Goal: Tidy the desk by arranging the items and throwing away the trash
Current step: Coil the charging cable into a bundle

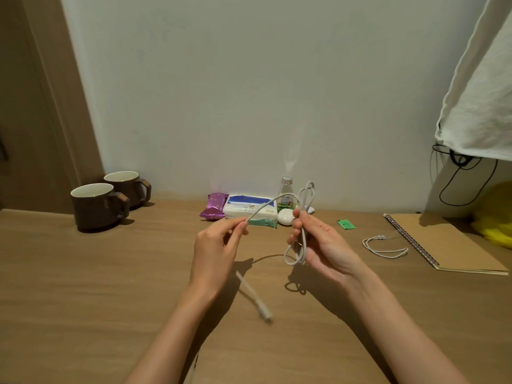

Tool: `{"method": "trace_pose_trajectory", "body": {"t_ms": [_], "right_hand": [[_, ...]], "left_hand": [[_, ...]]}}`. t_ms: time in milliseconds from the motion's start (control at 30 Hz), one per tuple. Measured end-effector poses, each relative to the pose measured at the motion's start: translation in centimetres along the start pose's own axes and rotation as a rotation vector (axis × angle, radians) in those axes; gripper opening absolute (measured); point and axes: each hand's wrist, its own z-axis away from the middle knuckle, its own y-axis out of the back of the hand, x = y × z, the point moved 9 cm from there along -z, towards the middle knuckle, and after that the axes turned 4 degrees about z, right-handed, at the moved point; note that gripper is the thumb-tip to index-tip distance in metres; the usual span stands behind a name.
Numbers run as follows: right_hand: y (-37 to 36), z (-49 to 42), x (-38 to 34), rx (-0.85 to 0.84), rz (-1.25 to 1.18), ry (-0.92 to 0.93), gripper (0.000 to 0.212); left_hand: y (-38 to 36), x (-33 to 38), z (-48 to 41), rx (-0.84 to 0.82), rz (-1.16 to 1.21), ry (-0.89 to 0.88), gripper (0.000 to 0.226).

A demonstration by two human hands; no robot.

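Note:
A light grey charging cable (300,239) is held above the wooden desk (83,273). My right hand (318,245) grips several folded loops of it, upright, with loops sticking out above and below the fingers. My left hand (219,245) pinches a free stretch of the same cable, which arcs across to the right hand. The cable's loose plug end (255,296) hangs blurred below my left hand, close over the desk.
Two brown mugs (102,203) stand at the back left. By the wall lie a purple snack pack (214,209), a tissue pack (250,210), a small bottle (286,194) and a white case (286,217). A green packet (345,224), white cord (385,246) and spiral notebook (443,242) lie right.

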Motion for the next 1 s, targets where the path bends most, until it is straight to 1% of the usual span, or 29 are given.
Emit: {"method": "trace_pose_trajectory", "body": {"t_ms": [67, 100, 200, 300, 467, 533, 633, 733, 867, 1000], "right_hand": [[1.0, -0.2, -0.5, 0.077, 0.014, 0.071, 0.02], [1.3, -0.2, -0.5, 0.117, 0.106, 0.1, 0.02], [2.1, 0.0, -0.6, 0.243, 0.51, 0.204, 0.017], [2.2, 0.1, -0.5, 0.286, 0.673, 0.214, 0.018], [1.7, 0.2, 0.1, 0.216, 0.746, 0.117, 0.018], [1.7, 0.1, 0.4, 0.205, 0.733, 0.081, 0.02], [1.4, 0.0, 1.0, 0.164, 0.696, 0.038, 0.028], [1.0, 0.1, 1.5, 0.118, 0.659, 0.008, 0.026], [1.1, 0.2, 1.2, 0.128, 0.737, 0.011, 0.021], [1.0, 0.2, 1.1, 0.125, 0.84, 0.025, 0.021]], "left_hand": [[-0.8, 0.5, 0.3, -0.053, -0.031, -0.039, 0.014], [-1.1, 0.9, 0.4, -0.083, -0.047, -0.071, 0.014], [-2.1, 1.8, 0.9, -0.17, -0.068, -0.163, 0.018], [-2.6, 2.4, 1.3, -0.22, -0.045, -0.213, 0.021], [-3.3, 3.1, 1.8, -0.276, -0.117, -0.28, 0.022], [-3.1, 3.4, 1.8, -0.26, -0.115, -0.291, 0.023], [-3.3, 3.7, 1.9, -0.269, -0.129, -0.311, 0.022], [-3.6, 3.7, 2.1, -0.289, -0.148, -0.336, 0.02], [-3.7, 4.0, 2.3, -0.294, -0.178, -0.379, 0.021], [-3.6, 3.5, 2.2, -0.288, -0.189, -0.349, 0.021]]}}
